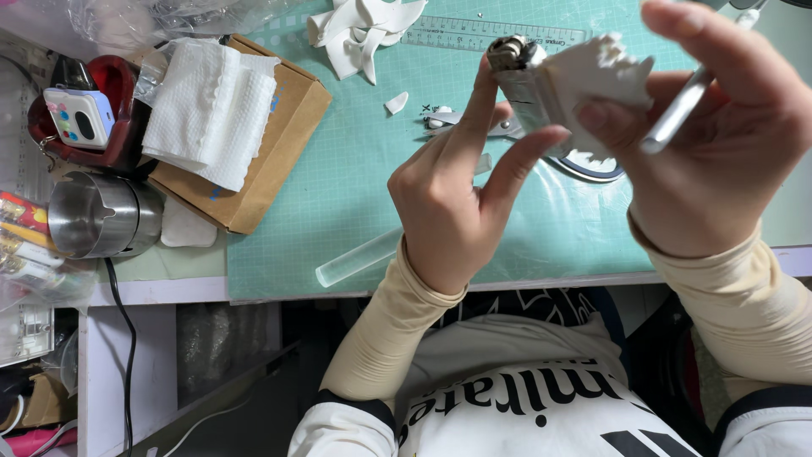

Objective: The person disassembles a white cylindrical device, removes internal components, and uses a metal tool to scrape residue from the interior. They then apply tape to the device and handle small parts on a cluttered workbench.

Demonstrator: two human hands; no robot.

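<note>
Left hand [452, 207] pinches a metal-capped cylinder [524, 80]; right hand [719, 144] pinches a white clay piece [600, 80] and slim tool [677, 114]. Steel cup [97, 216] interior is unclear.

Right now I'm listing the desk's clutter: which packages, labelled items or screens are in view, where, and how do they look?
Cardboard box: left of the green mat, flat, brown, under folded white tissue.
Small device: far left in a red holder, white, dark oval screen, coloured buttons.
Ruler: top of mat, clear, printed scale.
Packets: left edge, red and yellow.
</note>
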